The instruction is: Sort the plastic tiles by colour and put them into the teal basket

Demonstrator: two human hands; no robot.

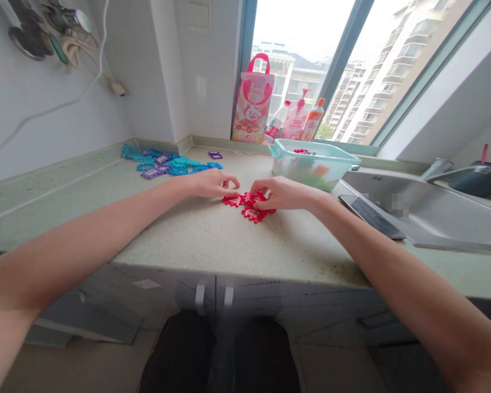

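Several red interlocking pieces [254, 213] lie flat on the pale countertop [196, 240], partly under my fingers. My left hand [213, 183] touches the left end of the red pieces, its thumb and a finger on the leftmost one. Over the right part of them is my right hand [281, 193], with its fingers curled and its thumb on a red piece. Farther left, beyond my left forearm, blue, teal and purple pieces [184, 164] lie in a loose pile. A single purple piece [215, 155] sits behind my left hand.
A translucent teal bin [311, 168] with red pieces inside stands behind my right hand. To the right are a phone [368, 215] and a steel sink [445, 218]. A pink bag [253, 109] and several bottles [297, 121] stand by the window.
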